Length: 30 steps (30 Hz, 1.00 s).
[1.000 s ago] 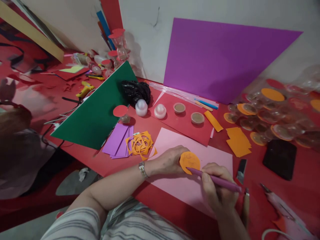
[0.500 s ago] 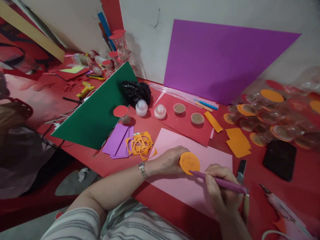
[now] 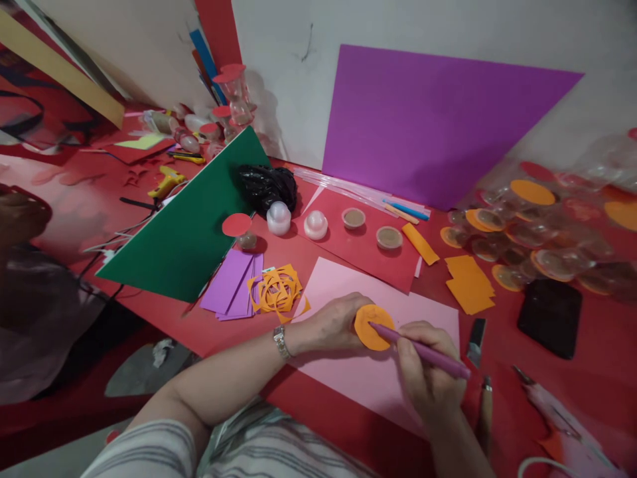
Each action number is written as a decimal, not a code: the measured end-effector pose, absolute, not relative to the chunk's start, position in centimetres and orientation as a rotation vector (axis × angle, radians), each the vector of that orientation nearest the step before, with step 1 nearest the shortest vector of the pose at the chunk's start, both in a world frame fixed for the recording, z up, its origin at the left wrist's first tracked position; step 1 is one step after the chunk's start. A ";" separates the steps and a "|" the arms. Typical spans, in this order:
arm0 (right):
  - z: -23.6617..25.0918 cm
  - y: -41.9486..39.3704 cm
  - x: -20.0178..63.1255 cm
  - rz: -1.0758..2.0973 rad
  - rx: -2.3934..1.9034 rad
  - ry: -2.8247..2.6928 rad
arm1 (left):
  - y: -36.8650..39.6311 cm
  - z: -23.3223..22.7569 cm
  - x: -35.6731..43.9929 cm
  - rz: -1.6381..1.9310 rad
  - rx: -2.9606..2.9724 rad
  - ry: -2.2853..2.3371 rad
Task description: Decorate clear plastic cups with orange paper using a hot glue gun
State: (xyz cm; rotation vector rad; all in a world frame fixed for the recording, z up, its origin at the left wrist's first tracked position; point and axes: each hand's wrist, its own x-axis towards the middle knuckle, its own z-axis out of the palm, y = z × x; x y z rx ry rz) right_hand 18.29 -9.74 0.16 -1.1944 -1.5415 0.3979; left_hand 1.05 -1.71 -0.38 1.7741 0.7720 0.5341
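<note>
Head view: my left hand [image 3: 332, 324] pinches the orange disc [image 3: 372, 327] flat on the pink sheet [image 3: 348, 372] near the counter's front edge. My right hand [image 3: 426, 377] is closed round the purple pen [image 3: 423, 350], tip on the disc. I judge that a loose pinch could let the disc turn under the tip and spoil the line.

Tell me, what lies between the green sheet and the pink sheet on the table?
In the head view, between the green sheet and the pink sheet lie a stack of purple paper pieces and an orange paper offcut full of cut-out holes.
</note>
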 end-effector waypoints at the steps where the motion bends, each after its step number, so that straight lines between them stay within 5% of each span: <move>1: 0.2 -9.6 18.3 0.361 -1.204 -1.536 | -1.7 -0.3 1.0 0.534 1.781 0.759; 30: 0.7 -9.7 18.6 0.215 -1.444 -1.209 | -1.4 -0.9 0.9 0.508 1.756 0.716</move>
